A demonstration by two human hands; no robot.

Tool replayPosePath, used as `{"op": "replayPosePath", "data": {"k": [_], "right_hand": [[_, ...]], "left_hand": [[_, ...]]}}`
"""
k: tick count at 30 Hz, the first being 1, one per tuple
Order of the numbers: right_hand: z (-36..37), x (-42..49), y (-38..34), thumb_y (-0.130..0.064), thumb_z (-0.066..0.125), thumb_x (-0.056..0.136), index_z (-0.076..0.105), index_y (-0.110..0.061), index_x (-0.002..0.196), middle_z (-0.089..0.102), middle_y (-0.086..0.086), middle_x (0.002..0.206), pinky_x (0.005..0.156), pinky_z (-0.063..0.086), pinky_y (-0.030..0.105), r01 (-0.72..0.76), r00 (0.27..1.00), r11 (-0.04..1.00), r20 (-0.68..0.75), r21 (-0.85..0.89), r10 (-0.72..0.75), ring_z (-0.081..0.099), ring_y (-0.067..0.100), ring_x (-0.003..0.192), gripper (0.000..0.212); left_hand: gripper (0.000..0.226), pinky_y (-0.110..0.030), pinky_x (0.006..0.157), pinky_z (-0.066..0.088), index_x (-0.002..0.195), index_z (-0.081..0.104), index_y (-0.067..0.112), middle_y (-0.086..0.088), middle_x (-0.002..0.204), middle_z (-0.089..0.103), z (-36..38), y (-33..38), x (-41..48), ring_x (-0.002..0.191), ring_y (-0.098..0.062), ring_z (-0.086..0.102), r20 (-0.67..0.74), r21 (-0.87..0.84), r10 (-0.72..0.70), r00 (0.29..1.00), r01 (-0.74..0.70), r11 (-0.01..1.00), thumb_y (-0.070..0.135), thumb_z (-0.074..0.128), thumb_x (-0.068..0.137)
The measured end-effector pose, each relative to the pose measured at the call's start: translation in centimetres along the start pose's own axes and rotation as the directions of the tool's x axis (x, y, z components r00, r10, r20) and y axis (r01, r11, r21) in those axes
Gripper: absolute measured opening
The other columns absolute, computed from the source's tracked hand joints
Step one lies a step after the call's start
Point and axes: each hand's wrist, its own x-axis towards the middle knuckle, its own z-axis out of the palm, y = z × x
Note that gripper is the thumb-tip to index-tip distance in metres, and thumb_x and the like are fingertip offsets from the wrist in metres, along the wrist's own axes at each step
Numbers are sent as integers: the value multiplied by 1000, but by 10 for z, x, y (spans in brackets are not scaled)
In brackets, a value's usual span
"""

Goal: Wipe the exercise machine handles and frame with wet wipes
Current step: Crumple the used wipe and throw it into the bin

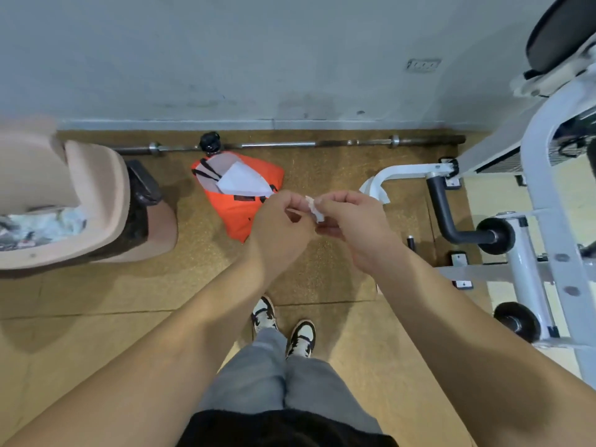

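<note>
Entry: one small crumpled white wipe [313,210] is sitting between the two hands, held up in front of the body above the floor [96,333]. The left hand [279,222] is pinching its left edge with curled fingers. The right hand [353,225] is pinching the right edge the same way. The knuckles of the two hands are nearly touching.

One white exercise machine frame [537,162] is standing at right, apart from the hands and the wipe. One black padded handle [440,204] is curving off it. Two round black pads [495,236] are showing lower down. One white rag [375,190] is hanging on the end of the frame's bent tube.

One orange bag [237,204] is lying open on the floor beyond the left hand, with one white sheet [242,180] sticking out. One barbell [290,144] is lying along the wall [258,59]. One pink bin [103,188] is standing at left, holding litter. Two shoes [301,338] are pointing toward the wall.
</note>
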Motion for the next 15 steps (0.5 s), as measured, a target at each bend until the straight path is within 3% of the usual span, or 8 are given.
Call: {"op": "replayPosePath", "data": {"k": [5,8,11,15], "right_hand": [[20,-24,1,-3,64,91,78,-3,107,79,21,103,91,63,47,7,998,1000,66,12,-8,77,32,99,21],[36,-36,-6,-3,66,92,78,-5,106,79,23,100,82,65,38,35,997,999,63,-20,-34,75,25,83,19],[60,-40,-10,-6,71,91,75,-5,105,78,21,93,76,62,37,47,997,998,55,-31,-46,71,24,77,14],[116,-40,-11,-11,76,91,67,3,109,70,11,85,63,55,31,25,999,998,30,-63,-24,63,20,70,24]], "left_hand": [[17,-7,60,43,104,68,8,0,89,72,-29,7,-17,65,6,60,-13,29,55,998,-55,998,6,73,88],[21,-13,63,49,105,65,5,-6,91,72,-53,9,-25,69,2,61,-15,5,115,993,-115,993,0,73,86],[24,-20,62,50,109,65,11,0,81,66,-78,0,-25,63,0,57,37,-30,132,991,-131,991,3,73,88],[24,-25,62,53,110,66,17,-6,84,72,-128,-24,-7,69,-8,67,141,-71,116,983,-107,992,4,70,90]]}}
